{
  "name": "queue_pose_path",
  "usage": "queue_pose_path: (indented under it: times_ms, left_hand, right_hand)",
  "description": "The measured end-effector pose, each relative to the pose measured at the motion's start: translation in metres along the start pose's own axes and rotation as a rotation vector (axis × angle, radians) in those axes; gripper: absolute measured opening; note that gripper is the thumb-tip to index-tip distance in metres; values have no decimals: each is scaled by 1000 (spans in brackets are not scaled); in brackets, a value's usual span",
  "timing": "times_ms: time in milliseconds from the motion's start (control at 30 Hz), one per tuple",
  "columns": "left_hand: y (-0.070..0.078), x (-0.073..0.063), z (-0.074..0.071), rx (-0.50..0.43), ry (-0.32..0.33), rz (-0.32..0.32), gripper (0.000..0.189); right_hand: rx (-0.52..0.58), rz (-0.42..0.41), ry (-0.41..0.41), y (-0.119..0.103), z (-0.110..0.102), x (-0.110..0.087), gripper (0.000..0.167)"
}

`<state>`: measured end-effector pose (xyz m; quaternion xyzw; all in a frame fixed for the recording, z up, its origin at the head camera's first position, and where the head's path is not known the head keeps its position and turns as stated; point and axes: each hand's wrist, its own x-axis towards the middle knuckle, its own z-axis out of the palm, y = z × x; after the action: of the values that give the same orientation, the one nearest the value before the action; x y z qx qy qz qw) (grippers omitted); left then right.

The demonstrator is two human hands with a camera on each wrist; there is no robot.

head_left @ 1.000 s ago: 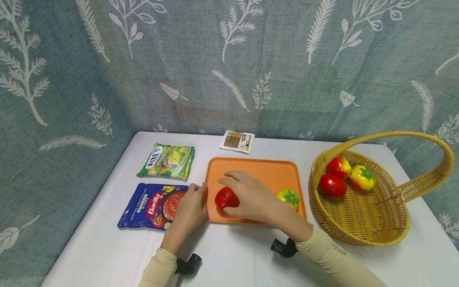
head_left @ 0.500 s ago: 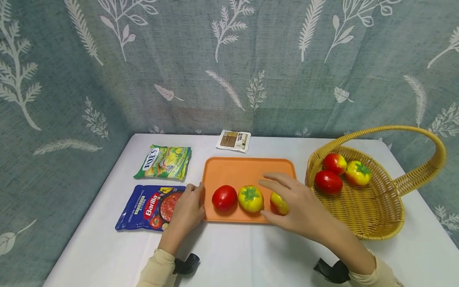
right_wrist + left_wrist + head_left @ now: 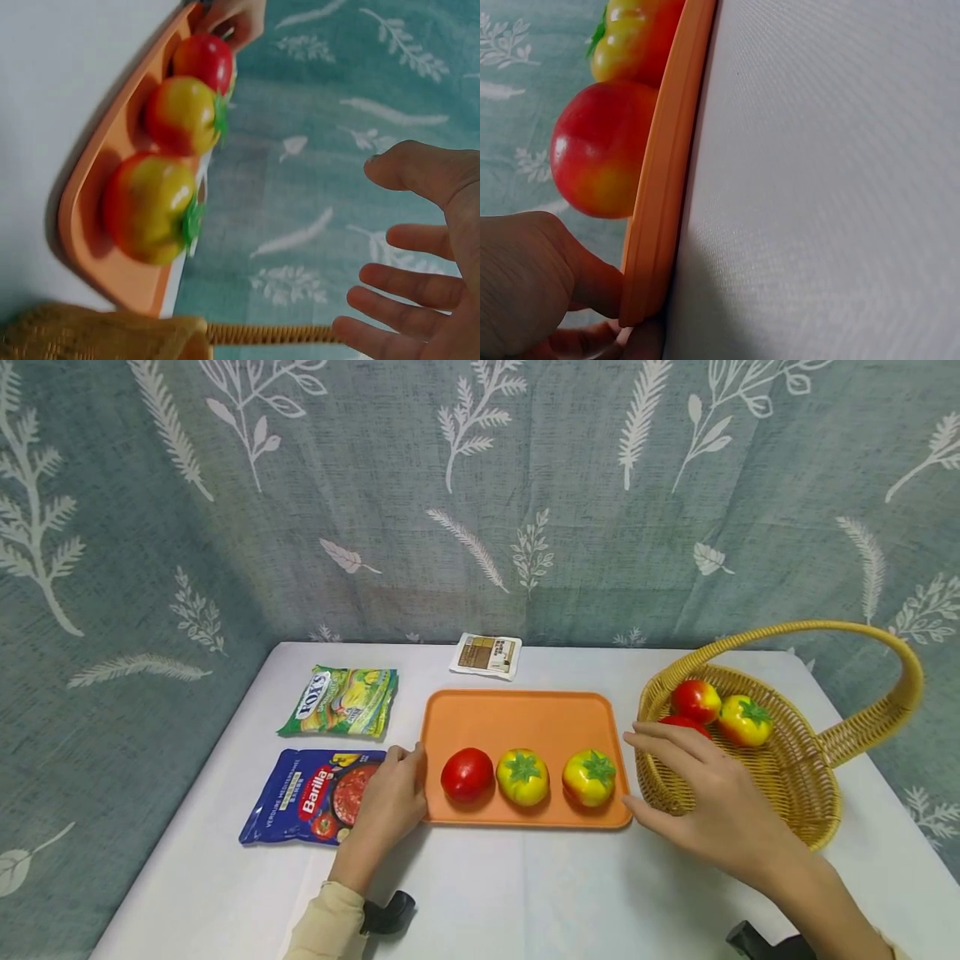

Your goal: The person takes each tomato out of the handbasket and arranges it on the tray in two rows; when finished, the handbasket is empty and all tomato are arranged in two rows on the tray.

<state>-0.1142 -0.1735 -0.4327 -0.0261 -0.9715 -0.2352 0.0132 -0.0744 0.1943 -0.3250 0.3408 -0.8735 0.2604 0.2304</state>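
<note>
My left hand (image 3: 393, 789) pinches the left end of the orange tray (image 3: 517, 714), thumb on the rim and fingers below it, as the left wrist view shows. On the tray, a glossy red round fruit (image 3: 467, 775) lies nearest that hand. To its right sit two yellow-and-red fruits with green leafy tops, a middle one (image 3: 522, 777) and a right one (image 3: 588, 778). My right hand (image 3: 720, 802), holding nothing, is at the front left of the wicker basket (image 3: 810, 777) with fingers spread. It partly hides a red fruit (image 3: 684, 724) inside.
Behind that red fruit in the basket are a red-and-yellow fruit (image 3: 696, 700) and a leafy-topped one (image 3: 745, 721). A tall handle (image 3: 847, 627) arches over the basket. Left of the tray lie a blue Barilla pouch (image 3: 300, 797) and a green Fox's bag (image 3: 348, 702); a small packet (image 3: 486, 656) lies behind.
My right hand has left the red fruit on the tray and moved right to the basket, uncovering the middle yellow fruit. My left hand has stayed at the tray's edge.
</note>
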Motion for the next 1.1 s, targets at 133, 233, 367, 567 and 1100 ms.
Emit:
queue_pose_path:
  times_ms: [133, 233, 367, 567, 1100]
  left_hand:
    - [0, 1, 0, -11, -9, -6, 65]
    - [1, 1, -1, -19, -9, -4, 66]
    - [0, 0, -1, -19, 7, 15, 65]
    - [-2, 0, 0, -14, 14, 22, 64]
    - [-1, 0, 0, -23, -9, -6, 68]
  right_hand:
    - [-28, 41, -22, 10, -8, -5, 60]
    - [-58, 64, -29, 19, -13, -8, 59]
    - [-97, 83, -20, 33, -16, -10, 64]
    - [-122, 163, -39, 57, -16, -14, 62]
    - [-149, 365, -199, 97, -13, -14, 58]
